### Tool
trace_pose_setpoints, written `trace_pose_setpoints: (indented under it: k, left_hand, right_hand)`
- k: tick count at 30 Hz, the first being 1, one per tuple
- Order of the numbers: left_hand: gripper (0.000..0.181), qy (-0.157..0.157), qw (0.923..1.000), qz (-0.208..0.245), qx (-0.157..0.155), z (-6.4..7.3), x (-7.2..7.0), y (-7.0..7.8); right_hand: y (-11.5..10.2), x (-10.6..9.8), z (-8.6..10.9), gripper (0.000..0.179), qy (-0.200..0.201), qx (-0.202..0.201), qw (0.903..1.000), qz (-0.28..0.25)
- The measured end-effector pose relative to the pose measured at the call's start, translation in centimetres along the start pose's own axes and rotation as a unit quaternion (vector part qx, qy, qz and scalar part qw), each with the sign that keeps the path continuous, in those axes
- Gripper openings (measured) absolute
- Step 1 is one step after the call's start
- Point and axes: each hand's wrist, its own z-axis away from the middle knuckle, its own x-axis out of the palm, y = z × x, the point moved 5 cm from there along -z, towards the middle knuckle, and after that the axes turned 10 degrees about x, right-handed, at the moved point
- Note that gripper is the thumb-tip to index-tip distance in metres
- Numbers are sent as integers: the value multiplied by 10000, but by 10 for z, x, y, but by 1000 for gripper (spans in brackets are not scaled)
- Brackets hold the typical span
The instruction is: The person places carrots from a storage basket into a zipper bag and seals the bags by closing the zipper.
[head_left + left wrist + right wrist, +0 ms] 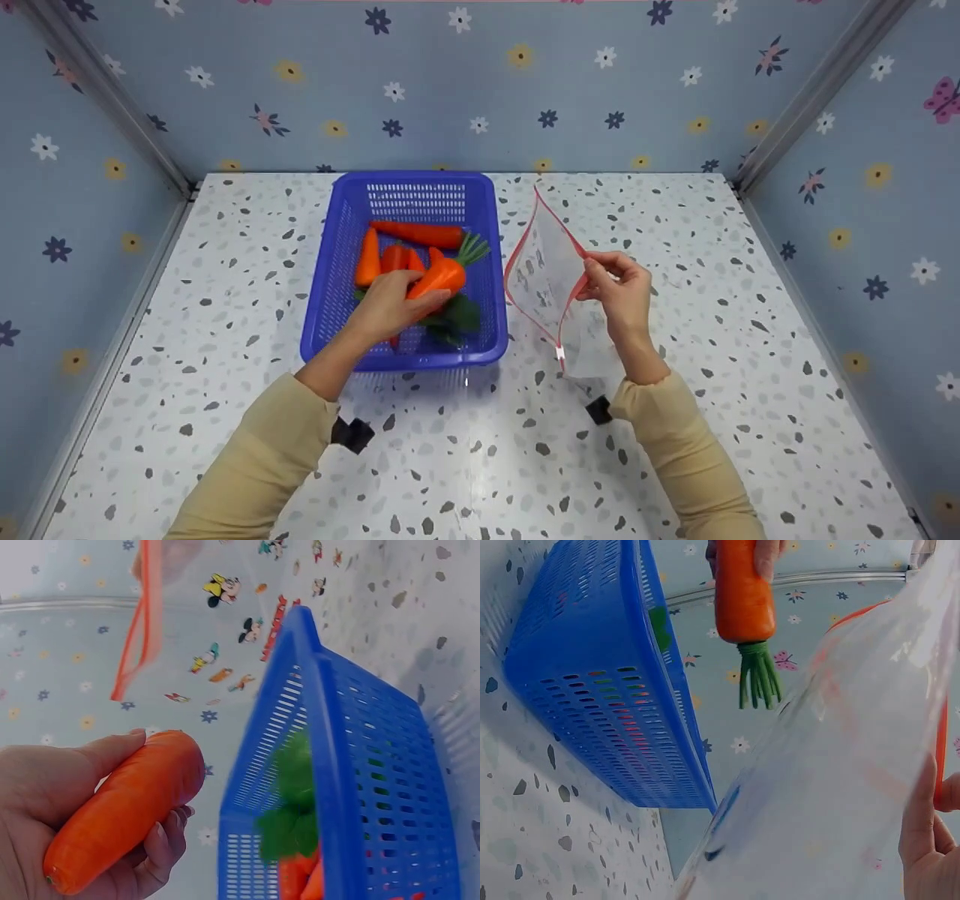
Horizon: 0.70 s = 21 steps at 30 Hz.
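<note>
My left hand (386, 304) grips a plump orange carrot (445, 276) with short green stalks, over the blue basket (319, 292). In the left wrist view the thumb and fingers wrap round the carrot (131, 806). To the right of the basket, my right hand (622, 292) pinches the red edge of a clear zip bag (541, 274), whose mouth gapes toward the basket. A white slider sits at the near end of that edge. In the right wrist view the bag's cloudy side (832, 787) fills much of the picture.
Inside the basket lie a long red-orange carrot (427, 234), a smaller orange carrot (368, 259) and a dark green vegetable (459, 319), partly under my left hand. The speckled white table (465, 450) is bounded by blue flowered walls (435, 82) at the back and sides.
</note>
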Motion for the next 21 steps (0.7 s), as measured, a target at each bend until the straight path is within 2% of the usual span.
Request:
trace_pose_setpoints:
  k: [3,6,7,13,21]
  left_hand:
    - [47,35,9999,26,114,3,-4,9]
    - [47,54,9997,23,243,5,-8,17]
    - [48,56,9996,20,288,5,-8,20]
    - [46,8,9986,82,521,7,-9,37]
    - [41,-210,9957,-144,892,-3,-3,55]
  right_hand:
    - [3,0,-5,18,-1,-10,10000,-82]
    - [3,2,-9,16,77,106,9999,46]
    - [-10,8,-2,16,240,179,9992,280]
    - [-9,11,-9,12,321,437,9977,415]
    - [1,12,-19,11,196,299,9989,317]
